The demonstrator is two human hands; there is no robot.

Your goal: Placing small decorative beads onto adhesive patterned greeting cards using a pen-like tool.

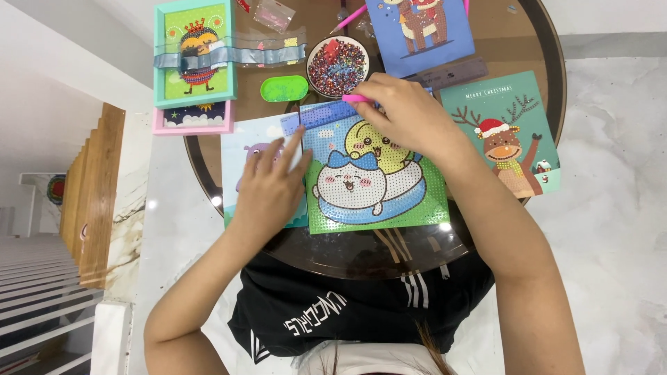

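Head view: square green cartoon bead canvas (375,177) lies flat; right hand (410,114) pinches pink pen (358,98), left hand (271,187) pressed flat, fingers spread.

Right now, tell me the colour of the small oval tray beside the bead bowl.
Bright green oval tray, clearest in the head view.

The round counter (542,42) fills the upper middle of the frame. At its centre lies a bead picture (375,180), with the left hand (271,187) flat on a second sheet (240,149) touching its left edge. The right hand (406,114) rests on its upper right corner, holding a pen (358,98). Just above sits a bowl of beads (338,67), a small tray (284,88) left of it. Two framed pictures (194,62) lie upper left, a reindeer card (504,132) right, another sheet (417,31) top centre.
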